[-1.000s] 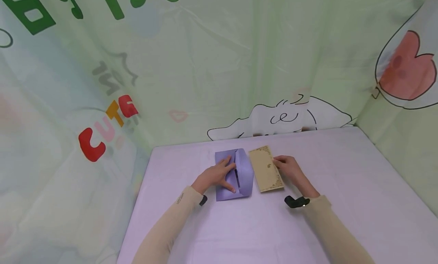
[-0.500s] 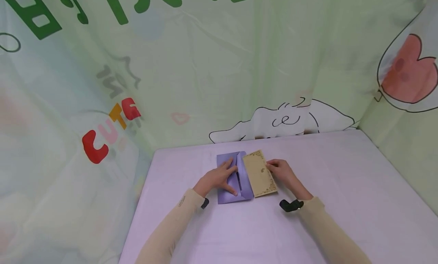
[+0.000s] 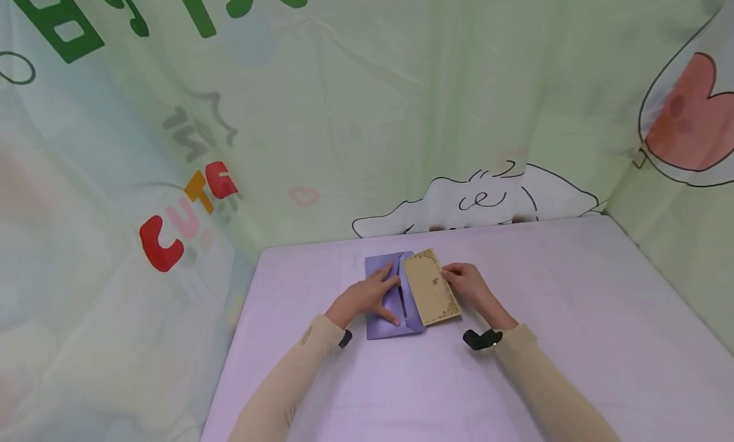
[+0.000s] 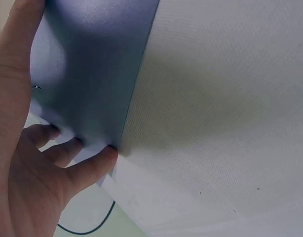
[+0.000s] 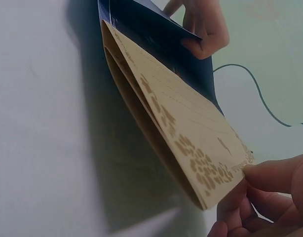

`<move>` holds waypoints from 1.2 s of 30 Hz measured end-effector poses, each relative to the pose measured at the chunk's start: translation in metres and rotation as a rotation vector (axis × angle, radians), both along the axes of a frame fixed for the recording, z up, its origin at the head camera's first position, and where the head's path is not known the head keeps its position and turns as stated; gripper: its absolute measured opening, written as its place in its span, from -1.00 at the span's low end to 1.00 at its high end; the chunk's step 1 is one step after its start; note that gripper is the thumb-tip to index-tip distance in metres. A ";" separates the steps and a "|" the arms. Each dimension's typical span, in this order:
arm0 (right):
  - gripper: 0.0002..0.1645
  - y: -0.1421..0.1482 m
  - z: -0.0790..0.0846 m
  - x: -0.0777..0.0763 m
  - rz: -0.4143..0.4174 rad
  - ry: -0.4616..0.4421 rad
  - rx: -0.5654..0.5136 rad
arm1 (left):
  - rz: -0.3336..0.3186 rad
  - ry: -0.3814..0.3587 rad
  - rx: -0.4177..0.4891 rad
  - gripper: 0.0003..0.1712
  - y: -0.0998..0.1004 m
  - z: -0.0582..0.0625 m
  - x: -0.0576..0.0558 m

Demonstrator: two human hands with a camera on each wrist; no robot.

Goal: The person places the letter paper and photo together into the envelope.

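Note:
A purple envelope [image 3: 378, 327] lies on the table, its slot and flap facing right. My left hand [image 3: 365, 297] rests across it with fingers spread, the thumb near the slot's lower end. In the left wrist view, fingertips [image 4: 111, 152] touch the envelope [image 4: 92, 59] at its edge. Between right thumb and fingers I pinch a cream folded card [image 3: 431, 289] with brown floral corners by its right edge; my right hand [image 3: 467, 283] is beside it. The card [image 5: 176, 123] tilts, its left side overlapping the flap. In the right wrist view its folded layers show, its end at the envelope's opening.
A lilac cloth covers the table [image 3: 459, 391]. Behind it hangs a pale green printed curtain [image 3: 344, 111], with another side of it along the left. Dark straps [image 3: 482, 339] sit at both wrists.
My right hand has brought the card leftward, from beside the envelope to over its flap. My left hand stays on the envelope.

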State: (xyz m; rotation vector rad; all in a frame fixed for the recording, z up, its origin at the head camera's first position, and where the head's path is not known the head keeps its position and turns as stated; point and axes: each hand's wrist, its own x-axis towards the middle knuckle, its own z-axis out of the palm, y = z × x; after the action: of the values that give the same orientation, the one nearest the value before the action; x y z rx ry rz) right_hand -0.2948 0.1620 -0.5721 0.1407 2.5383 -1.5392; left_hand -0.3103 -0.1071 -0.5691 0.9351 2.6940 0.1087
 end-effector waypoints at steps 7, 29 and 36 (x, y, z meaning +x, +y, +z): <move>-0.57 -0.013 -0.005 -0.002 -0.009 0.008 -0.025 | -0.008 0.017 0.009 0.10 0.000 -0.002 -0.001; -0.65 -0.041 -0.014 0.003 0.038 0.067 -0.003 | 0.022 -0.007 -0.005 0.12 0.000 0.002 0.001; -0.68 -0.053 -0.011 0.002 0.060 0.104 0.056 | 0.031 -0.014 -0.005 0.16 0.001 0.002 0.002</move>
State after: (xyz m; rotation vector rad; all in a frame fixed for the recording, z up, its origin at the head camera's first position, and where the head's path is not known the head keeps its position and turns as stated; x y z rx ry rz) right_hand -0.2930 0.1095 -0.5834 -0.0086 2.6407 -1.4921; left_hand -0.3086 -0.1060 -0.5667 0.8881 2.6953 0.1147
